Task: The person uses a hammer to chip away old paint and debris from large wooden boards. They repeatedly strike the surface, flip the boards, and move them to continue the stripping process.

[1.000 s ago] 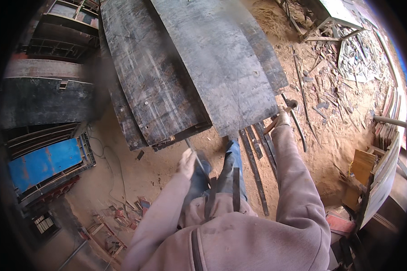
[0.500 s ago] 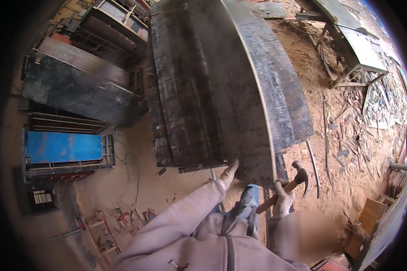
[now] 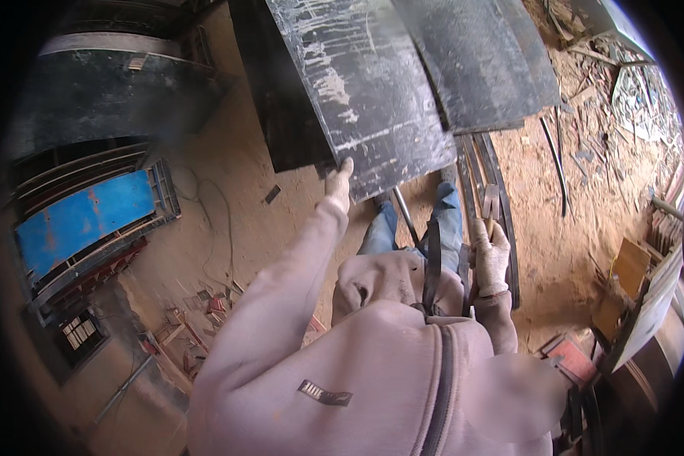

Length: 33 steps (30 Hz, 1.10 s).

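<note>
1. moved since the earlier frame: right hand (image 3: 491, 260), now clear of the panel edges, curled around a brown-grey, metal-headed claw hammer (image 3: 491, 201).
2. left hand (image 3: 340, 184): pinching, apparently as sole support, a flat, black, white-scuffed panel (image 3: 380, 99) extending ahead.

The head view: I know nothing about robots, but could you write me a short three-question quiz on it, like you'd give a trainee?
1. Multiple choice: what does the right hand hold?
A) a saw
B) a hammer
C) a paintbrush
2. True or false: the left hand touches the edge of a dark panel.
3. Fill in: the blue panel lies toward the picture's ____ side.

Key: 1 B; 2 true; 3 left.
</note>
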Tool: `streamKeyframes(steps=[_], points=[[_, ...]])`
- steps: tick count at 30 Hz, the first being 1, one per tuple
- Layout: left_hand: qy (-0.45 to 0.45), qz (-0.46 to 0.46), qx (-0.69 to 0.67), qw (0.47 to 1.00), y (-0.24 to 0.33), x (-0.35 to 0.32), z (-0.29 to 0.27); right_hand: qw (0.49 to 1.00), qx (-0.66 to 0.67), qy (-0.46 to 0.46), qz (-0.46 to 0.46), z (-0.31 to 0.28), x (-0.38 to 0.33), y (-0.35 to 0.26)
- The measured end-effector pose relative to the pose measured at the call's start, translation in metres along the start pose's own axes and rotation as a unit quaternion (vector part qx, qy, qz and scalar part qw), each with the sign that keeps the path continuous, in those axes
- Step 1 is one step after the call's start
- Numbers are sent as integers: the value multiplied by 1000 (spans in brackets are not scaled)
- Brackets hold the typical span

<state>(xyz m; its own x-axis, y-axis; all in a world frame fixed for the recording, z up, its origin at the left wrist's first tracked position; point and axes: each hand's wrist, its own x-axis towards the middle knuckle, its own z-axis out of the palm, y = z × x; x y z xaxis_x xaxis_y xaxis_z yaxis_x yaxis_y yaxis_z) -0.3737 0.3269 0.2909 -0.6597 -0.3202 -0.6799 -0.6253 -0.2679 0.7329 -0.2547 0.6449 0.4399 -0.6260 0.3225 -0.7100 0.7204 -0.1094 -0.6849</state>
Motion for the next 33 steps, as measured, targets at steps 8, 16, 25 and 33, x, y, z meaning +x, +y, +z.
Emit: streamKeyframes(steps=[8, 16, 25, 33], points=[[-69, -3, -12, 998, -64, 54, -29, 985, -55, 92, -134, 14, -56, 29], [-125, -162, -33, 978, -137, 117, -33, 963, 235, -85, 105, 123, 8, -2], [-186, -161, 5, 969, -145, 115, -46, 934, 275, 68, 217, 237, 77, 108], [-289, -264, -50, 919, -105, 116, -52, 939, 236, 167, 188, 296, 48, 124]])
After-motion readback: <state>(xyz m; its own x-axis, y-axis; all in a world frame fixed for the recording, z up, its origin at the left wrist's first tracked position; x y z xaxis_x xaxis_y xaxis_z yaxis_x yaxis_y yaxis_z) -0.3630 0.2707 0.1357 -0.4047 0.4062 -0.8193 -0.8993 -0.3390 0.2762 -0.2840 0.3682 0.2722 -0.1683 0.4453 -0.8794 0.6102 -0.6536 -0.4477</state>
